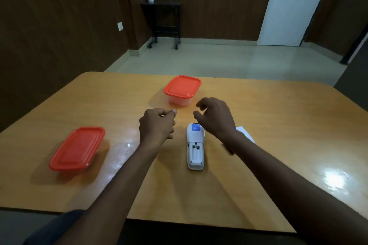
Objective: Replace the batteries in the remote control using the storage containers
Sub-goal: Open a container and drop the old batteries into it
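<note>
A white remote control (195,147) lies face down on the wooden table (268,125), its battery bay uncovered and holding no batteries. My left hand (157,123) hovers just left of the remote, fingers curled in a loose fist with nothing visible in it. My right hand (216,117) floats above the remote's far end, fingers apart and bent, holding nothing. Beyond both hands stands a square clear container (182,90) with an orange lid on. A flatter rectangular container (77,148) with an orange lid sits at the left.
A white flat piece (246,134), perhaps the battery cover, lies partly hidden behind my right wrist. The table's near edge is close to my body. Beyond the table are a tiled floor, a small dark wheeled stand (164,24) and a white door (290,6).
</note>
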A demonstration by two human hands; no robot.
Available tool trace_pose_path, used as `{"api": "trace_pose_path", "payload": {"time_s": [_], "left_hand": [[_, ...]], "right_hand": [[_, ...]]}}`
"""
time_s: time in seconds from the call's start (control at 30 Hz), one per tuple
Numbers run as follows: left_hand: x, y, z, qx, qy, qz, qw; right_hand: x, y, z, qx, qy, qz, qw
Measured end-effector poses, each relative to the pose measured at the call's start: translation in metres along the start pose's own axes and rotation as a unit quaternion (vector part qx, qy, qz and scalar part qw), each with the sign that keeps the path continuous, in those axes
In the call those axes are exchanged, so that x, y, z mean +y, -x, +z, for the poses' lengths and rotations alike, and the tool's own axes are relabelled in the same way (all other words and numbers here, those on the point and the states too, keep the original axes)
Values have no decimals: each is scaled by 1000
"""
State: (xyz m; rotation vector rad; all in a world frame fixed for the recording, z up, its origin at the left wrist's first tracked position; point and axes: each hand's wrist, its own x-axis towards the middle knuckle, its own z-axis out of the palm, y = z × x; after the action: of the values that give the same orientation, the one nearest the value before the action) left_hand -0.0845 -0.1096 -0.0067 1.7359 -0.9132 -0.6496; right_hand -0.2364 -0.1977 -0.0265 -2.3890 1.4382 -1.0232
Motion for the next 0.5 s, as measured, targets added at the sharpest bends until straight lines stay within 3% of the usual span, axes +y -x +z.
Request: {"api": "trace_pose_path", "payload": {"time_s": [0.27,0.5], "left_hand": [[-3,-12,7,5,21,-16,1000],[4,-6,9,-21,35,-12,999]], "right_hand": [[-12,-72,44,-41,188,-64,979],[-1,-58,39,12,213,-124,969]]}}
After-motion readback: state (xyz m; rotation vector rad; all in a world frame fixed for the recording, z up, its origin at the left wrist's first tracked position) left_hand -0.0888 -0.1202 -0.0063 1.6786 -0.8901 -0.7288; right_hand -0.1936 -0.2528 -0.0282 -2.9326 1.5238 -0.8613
